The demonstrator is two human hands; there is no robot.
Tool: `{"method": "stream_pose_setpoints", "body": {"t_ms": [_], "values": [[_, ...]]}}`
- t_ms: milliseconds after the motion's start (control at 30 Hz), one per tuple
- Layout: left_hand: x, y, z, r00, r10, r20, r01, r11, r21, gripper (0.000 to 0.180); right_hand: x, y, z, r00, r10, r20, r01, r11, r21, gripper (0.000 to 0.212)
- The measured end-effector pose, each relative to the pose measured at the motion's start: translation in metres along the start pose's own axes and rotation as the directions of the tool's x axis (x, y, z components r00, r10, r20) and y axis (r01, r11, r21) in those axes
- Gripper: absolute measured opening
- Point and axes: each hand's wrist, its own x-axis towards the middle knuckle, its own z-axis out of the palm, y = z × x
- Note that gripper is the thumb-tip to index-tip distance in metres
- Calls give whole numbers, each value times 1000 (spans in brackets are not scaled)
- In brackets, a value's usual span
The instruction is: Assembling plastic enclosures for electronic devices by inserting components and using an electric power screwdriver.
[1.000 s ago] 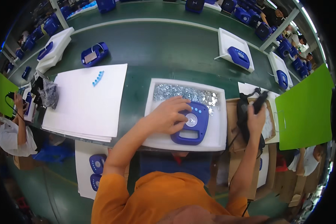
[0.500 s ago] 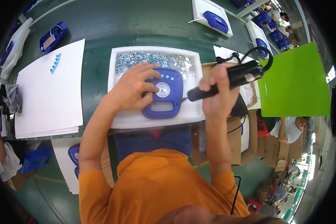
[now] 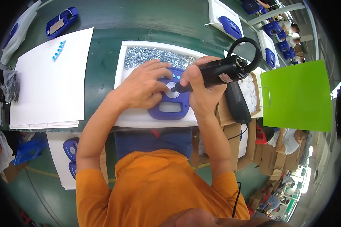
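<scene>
A blue plastic cover (image 3: 185, 109) with a round centre and a rectangular opening lies in a white foam tray (image 3: 130, 120). My left hand (image 3: 142, 85) rests on its left side, fingers bent and pressed onto it near the round centre. In my right hand (image 3: 206, 94) is a black corded electric screwdriver (image 3: 219, 72), held at a slant. Its tip is at the cover's round centre, close to my left fingertips. Whether a screw sits under the tip is too small to tell. Small metal nuts or washers (image 3: 144, 56) fill the far part of the tray.
White sheets (image 3: 49, 89) with a light-blue strip of small parts (image 3: 59, 51) lie at the left. A blue housing (image 3: 62, 22) is behind them. At the right are a cardboard box (image 3: 257, 94), a black pouch-like object (image 3: 236, 102) and a green panel (image 3: 297, 96).
My right hand has brought the screwdriver left, from the cover's lower right edge to its round centre. My left hand stays on the cover. The whole view has shifted slightly.
</scene>
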Motion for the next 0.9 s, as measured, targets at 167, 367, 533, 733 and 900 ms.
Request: {"method": "stream_pose_setpoints", "body": {"t_ms": [167,367,533,733,900], "values": [[1,-1,0,1000,7,3,-7,1000,-5,22,3,7,-1,1000,7,2,-7,995,104,36],[2,-1,-1,1000,3,-1,-3,1000,22,21,12,2,-8,978,86,189,-109,987,118,31],[0,-2,0,1000,-16,16,16,1000,1,20,5,-4,13,996,37,-86,-44,996,-75,25],[2,-3,1,1000,-15,26,15,1000,5,20,12,0,-12,993,38,109,-51,992,113,32],[1,-3,0,1000,-15,21,15,1000,11,20,14,5,-12,994,27,106,-52,969,241,35]]}}
